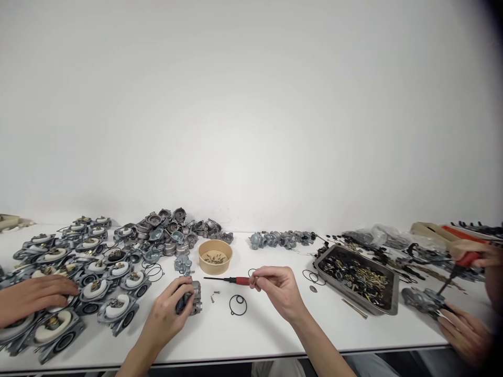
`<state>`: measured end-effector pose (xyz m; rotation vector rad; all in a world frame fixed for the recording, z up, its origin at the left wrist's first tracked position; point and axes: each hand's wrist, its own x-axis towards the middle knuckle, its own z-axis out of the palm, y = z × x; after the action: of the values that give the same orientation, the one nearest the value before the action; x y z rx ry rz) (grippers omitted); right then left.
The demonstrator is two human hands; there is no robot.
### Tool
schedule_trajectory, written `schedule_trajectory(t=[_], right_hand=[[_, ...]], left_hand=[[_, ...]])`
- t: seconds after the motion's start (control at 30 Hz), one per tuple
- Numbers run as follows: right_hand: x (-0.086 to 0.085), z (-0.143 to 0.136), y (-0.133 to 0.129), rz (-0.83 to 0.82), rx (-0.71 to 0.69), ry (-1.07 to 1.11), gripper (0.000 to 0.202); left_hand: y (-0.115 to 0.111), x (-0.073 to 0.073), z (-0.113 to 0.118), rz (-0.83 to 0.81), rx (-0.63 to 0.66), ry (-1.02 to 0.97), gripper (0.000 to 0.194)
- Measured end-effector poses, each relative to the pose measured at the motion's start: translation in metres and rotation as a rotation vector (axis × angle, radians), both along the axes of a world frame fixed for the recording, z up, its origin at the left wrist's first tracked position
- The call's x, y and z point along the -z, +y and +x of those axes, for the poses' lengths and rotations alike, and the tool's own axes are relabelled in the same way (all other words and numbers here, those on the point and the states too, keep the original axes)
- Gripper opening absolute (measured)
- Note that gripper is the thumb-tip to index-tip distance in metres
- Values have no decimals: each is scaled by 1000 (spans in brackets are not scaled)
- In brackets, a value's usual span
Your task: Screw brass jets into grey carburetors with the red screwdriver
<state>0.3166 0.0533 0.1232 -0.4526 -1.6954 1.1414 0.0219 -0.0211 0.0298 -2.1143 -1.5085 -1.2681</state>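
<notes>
Right of the tan bowl (215, 268), bare tabletop (275, 256) offers passage towards the metal tray (387, 309), but castings (157, 235) crowd its left, a screwdriver (239, 281) crosses its near right, and the gap behind looks tight, though blurry.

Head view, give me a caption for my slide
Left hand holding a metal part, right hand by a red-handled screwdriver, near a tan bowl.

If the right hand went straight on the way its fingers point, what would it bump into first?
Probably the screwdriver's red handle, right by the fingertips of the right hand. Depth is unclear, so I can't tell whether they touch or the fingers would pass over it.
</notes>
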Motion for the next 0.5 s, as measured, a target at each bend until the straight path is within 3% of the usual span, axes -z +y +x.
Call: schedule_trajectory(t=[0.13,0.23,0.33,0.5], right_hand=[[18,-22,23,307,72,-541,18],[38,-42,45,460,49,-787,24],[44,-60,60,532,66,-849,28],[29,-88,52,600,85,-781,35]], left_hand=[[-4,-6,0,-67,23,-4,10],[-6,-7,0,-77,34,-21,10],[-6,-8,-1,-72,40,-34,10],[-5,-9,3,-66,14,-30,10]])
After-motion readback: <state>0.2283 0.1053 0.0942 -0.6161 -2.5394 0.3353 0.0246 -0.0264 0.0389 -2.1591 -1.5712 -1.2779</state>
